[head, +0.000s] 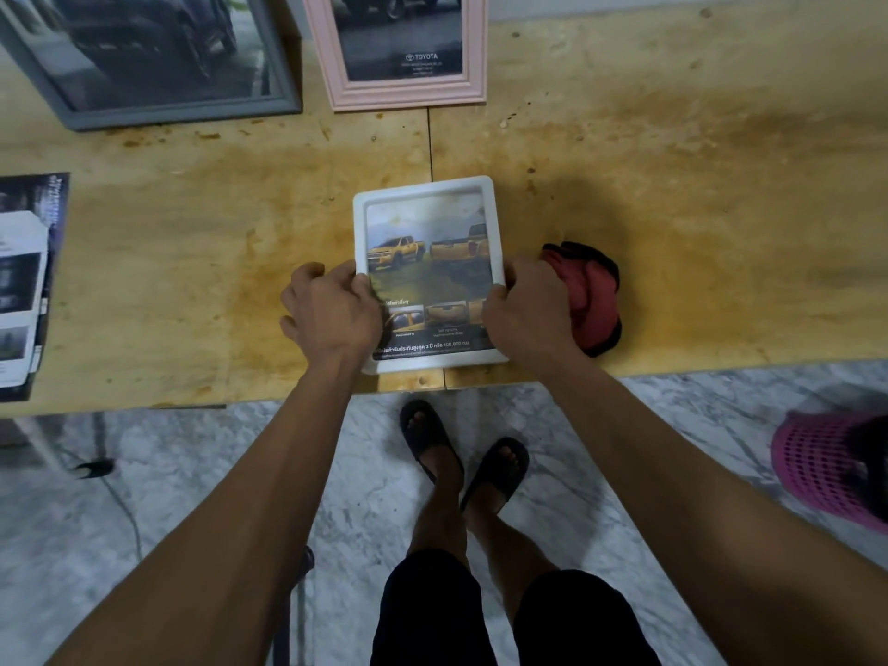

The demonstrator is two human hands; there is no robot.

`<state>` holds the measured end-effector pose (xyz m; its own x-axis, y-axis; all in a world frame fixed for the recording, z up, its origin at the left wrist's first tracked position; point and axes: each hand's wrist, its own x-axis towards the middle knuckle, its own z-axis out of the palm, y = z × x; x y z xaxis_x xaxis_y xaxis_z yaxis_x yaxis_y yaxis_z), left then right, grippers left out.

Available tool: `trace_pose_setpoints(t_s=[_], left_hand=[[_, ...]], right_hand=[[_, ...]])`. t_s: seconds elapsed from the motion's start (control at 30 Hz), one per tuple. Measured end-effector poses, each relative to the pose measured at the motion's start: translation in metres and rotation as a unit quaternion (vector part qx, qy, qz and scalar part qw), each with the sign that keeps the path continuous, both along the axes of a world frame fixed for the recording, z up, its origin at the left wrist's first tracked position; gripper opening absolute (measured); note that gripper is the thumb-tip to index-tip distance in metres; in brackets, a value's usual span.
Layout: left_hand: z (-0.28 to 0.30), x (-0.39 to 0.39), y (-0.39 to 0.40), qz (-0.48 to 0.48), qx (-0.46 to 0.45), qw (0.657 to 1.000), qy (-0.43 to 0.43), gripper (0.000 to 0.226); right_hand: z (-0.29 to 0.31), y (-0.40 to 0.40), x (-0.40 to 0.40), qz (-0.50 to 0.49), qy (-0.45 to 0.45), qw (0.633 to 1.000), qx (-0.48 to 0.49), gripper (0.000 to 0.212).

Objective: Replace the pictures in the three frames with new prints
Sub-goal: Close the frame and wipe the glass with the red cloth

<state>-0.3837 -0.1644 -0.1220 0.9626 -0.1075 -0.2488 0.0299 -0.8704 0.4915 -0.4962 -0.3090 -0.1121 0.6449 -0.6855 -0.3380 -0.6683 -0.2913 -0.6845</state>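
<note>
A white frame (423,189) holding a print of yellow pickup trucks lies face up near the front edge of the wooden table (672,194). My left hand (331,312) grips its left side, fingers curled over the rim. My right hand (526,307) grips the right side the same way. A grey frame (192,113) with a dark car picture stands at the back left. Beside it stands a pink frame (408,96) with a dark Toyota print.
A red and black cloth (593,293) lies bunched just right of my right hand. A stack of prints (24,290) lies at the table's left edge. A pink plastic basket (826,468) stands on the marble floor at the right. A cable (120,502) runs over the floor at left.
</note>
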Motion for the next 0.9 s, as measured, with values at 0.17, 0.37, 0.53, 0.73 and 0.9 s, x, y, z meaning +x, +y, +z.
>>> trace_pose_setpoints(t_s=[0.17, 0.37, 0.53, 0.73, 0.9], left_hand=[[0.004, -0.002, -0.004, 0.06, -0.068, 0.995, 0.034, 0.024], [0.025, -0.004, 0.0, 0.091, -0.174, 0.975, 0.106, 0.024], [0.053, -0.002, -0.003, 0.102, -0.22, 0.957, 0.161, 0.02], [0.108, -0.007, -0.01, 0.087, -0.303, 0.926, 0.208, 0.026], [0.148, -0.008, -0.024, 0.04, -0.336, 0.911, 0.236, 0.032]], right_hand=[[0.004, -0.002, 0.003, -0.028, -0.006, 0.998, 0.048, 0.021], [0.016, -0.005, -0.002, -0.111, -0.046, 0.981, 0.152, 0.022], [0.041, -0.015, -0.01, -0.15, -0.063, 0.971, 0.174, 0.017], [0.089, -0.025, -0.018, -0.188, -0.09, 0.957, 0.201, 0.032], [0.131, -0.037, -0.027, -0.161, -0.112, 0.968, 0.158, 0.038]])
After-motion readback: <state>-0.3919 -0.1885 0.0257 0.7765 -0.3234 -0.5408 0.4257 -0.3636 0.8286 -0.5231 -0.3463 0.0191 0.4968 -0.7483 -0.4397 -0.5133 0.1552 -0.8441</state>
